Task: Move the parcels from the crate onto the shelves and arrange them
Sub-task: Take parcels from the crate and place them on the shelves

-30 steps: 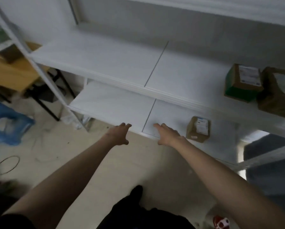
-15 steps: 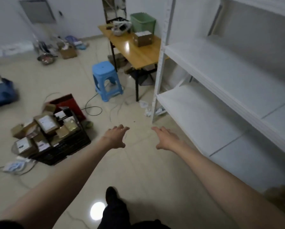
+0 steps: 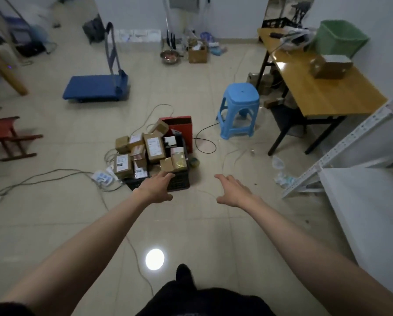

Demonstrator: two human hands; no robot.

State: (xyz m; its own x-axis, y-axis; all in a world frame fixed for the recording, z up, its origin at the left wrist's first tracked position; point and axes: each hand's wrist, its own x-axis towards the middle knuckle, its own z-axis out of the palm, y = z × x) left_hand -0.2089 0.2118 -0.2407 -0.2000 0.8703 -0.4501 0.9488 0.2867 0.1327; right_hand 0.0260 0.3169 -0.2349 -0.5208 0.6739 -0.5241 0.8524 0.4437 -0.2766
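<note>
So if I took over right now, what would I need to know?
Left hand: open, empty, stretched toward the crate.
Right hand: open, empty, out over the floor.
Parcels: heaped in and around the black crate on the floor ahead.
Shelves: at the right edge; the part that shows is bare.
Done: nothing to see from here.
Left: probably walk to the crate, pick up a parcel, carry it to the shelves, and arrange them all.

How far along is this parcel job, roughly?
Nothing on the white shelf shows as done in this view. Both the left hand and right hand are empty, reaching toward the black plastic crate. The brown cardboard parcels are piled high there, so most remains.
</note>
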